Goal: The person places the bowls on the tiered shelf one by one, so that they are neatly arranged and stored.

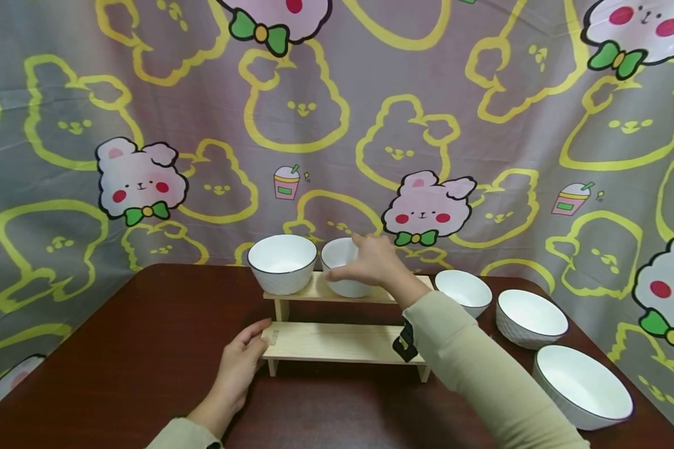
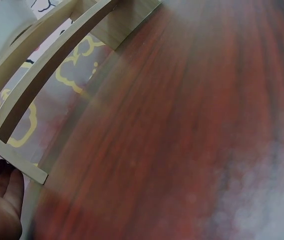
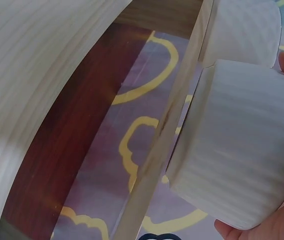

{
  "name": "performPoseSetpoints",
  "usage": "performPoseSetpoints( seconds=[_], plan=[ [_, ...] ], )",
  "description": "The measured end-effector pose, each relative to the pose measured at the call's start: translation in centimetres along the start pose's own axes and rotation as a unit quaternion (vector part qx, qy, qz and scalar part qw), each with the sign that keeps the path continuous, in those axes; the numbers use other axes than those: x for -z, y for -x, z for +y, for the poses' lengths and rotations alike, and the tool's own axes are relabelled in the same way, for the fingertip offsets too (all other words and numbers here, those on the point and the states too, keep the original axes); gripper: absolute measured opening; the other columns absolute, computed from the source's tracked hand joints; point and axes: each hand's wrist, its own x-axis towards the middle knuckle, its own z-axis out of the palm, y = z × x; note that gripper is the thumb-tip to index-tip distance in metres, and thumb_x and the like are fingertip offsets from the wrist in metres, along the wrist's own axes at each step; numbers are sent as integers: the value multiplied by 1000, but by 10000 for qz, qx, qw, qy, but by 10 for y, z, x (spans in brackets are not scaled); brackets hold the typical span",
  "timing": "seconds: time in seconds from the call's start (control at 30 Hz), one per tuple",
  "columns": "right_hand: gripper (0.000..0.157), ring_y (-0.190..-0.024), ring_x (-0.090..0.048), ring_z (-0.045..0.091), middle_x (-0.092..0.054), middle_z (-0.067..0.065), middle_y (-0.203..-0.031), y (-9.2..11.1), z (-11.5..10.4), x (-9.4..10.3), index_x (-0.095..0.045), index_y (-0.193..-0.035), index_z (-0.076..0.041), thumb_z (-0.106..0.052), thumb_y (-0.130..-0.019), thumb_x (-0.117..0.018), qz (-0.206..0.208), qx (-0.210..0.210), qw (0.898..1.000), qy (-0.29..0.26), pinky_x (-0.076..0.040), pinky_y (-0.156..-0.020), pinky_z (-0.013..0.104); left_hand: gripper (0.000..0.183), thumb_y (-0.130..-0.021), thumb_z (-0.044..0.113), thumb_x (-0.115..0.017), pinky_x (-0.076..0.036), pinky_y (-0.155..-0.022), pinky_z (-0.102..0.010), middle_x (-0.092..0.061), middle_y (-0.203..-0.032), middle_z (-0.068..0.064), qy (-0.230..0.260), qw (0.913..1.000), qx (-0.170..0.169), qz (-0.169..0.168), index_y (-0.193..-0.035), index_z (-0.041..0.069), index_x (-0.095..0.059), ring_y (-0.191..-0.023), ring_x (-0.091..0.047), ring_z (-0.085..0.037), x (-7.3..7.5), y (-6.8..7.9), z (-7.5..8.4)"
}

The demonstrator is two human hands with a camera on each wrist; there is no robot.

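The right hand (image 1: 373,262) is gripping a small white bowl (image 3: 241,145) at the upper shelf (image 1: 316,289) of a two-tier wooden stand (image 1: 337,343), its thumb and fingers spanning the bowl from opposite sides, probably so that it is staying level and under control. In the right wrist view, background is showing between part of the bowl's foot and the shelf edge, so the bowl is perhaps hovering rather than resting; full contact cannot be told. To its left, a larger dark-rimmed bowl (image 1: 283,265) is standing upright on the same shelf, near its left end, seemingly leaving room alongside for the gripped one. The left hand (image 1: 237,365) is holding the left end of the lower shelf, its fingers curling beneath the board near the leg, likely to be steadying the light stand against a nudge from above. On the dark red-brown wooden table (image 1: 163,337), a round bowl (image 1: 463,290), a textured bowl (image 1: 532,317) and the nearest bowl (image 1: 584,383) are sitting upright in a curving row beyond the stand's right end, presumably within easy reach of the right hand.
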Motion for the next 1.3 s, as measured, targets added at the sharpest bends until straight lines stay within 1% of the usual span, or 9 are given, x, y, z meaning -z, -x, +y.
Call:
performPoseSetpoints(
  seconds=[0.2,0.47,0.57,0.73,0.83,0.97,1.1,1.3],
  plan=[
    [105,-109,-43,41,-57,20,-115,-3,-2,-3,-43,-139,-7,-63,-55,-72,-86,-131,9999,-5,-42,-84,51,40,-91,5,-46,-46,-75,-20,-49,-132,-21,15,10000,-2,-5,-131,2,-50,-103,-53,-14,0,0,-2],
    [109,-109,-43,40,-54,21,-120,-5,-4,-5,-37,-142,-11,-65,-55,-72,-152,-228,9996,40,-44,-82,49,40,-90,5,-46,-46,-75,-21,-49,-133,-19,-38,10000,17,28,-131,3,-50,-105,-52,-15,0,-2,-4],
    [109,-112,-41,41,-51,22,-124,-5,-3,-4,-33,-144,-12,-66,-57,-70,-275,-189,9993,140,-42,-85,51,41,-90,5,-46,-46,-76,-21,-49,-133,-19,-50,10000,9,19,-131,3,-50,-106,-52,-15,1,-2,-4],
    [107,-118,-38,43,-45,23,-132,-2,-5,-3,-29,-145,-10,-67,-63,-66,-444,-17,9987,238,-36,-93,55,41,-91,5,-45,-46,-75,-21,-49,-133,-19,-67,10000,-8,15,-131,2,-49,-105,-52,-15,1,-2,-3],
    [107,-120,-36,43,-42,23,-135,0,-4,-3,-27,-146,-11,-67,-64,-65,-500,-33,9985,237,-35,-95,56,41,-91,5,-45,-46,-76,-21,-48,-134,-20,-56,10000,-10,-14,-131,2,-49,-106,-52,-15,0,-1,-3],
    [107,-126,-30,42,-35,22,-142,2,-3,-2,-23,-148,-15,-68,-64,-65,-548,-158,9984,60,-33,-97,58,41,-91,5,-45,-46,-76,-21,-48,-134,-20,-20,10000,-8,-30,-131,2,-49,-108,-51,-16,-1,-2,-4],
    [102,-133,-21,41,-25,21,-149,5,0,3,-24,-148,-16,-69,-68,-61,-476,-182,9984,-255,-28,-98,62,41,-91,5,-45,-46,-77,-21,-48,-133,-20,-28,10000,4,-33,-132,2,-49,-108,-51,-17,-1,-2,-4],
    [93,-135,-20,41,-25,19,-150,14,6,18,-27,-146,-11,-63,-76,-58,-283,49,9979,-577,-24,-102,60,41,-91,6,-45,-46,-77,-21,-48,-134,-19,-57,10000,-14,-15,-132,2,-49,-110,-50,-17,0,-1,-3]
  ],
)
